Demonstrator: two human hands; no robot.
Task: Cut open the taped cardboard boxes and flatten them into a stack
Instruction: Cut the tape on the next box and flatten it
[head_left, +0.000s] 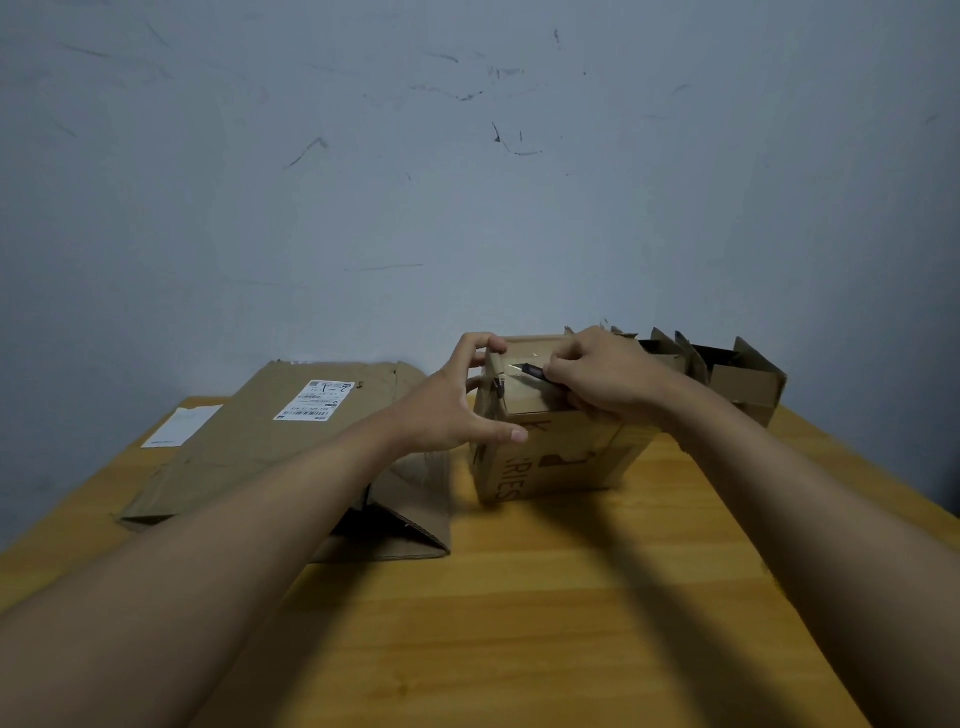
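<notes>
A small brown cardboard box (556, 457) with dark print on its front stands on the wooden table (519, 597), its top sealed with clear tape. My left hand (457, 400) grips the box's upper left corner, thumb on the front face, fingers over the top edge. My right hand (608, 379) rests on the box top and holds a dark utility knife (530, 370), its blade lying on the taped top. To the left, flattened cardboard (249, 441) with a white shipping label lies in a low pile.
An opened box (737, 379) with raised flaps stands behind the small box at the right, against the scuffed grey wall. A partly collapsed cardboard piece (410, 509) sits at the near end of the flat pile. A white sheet (182, 426) lies at the far left.
</notes>
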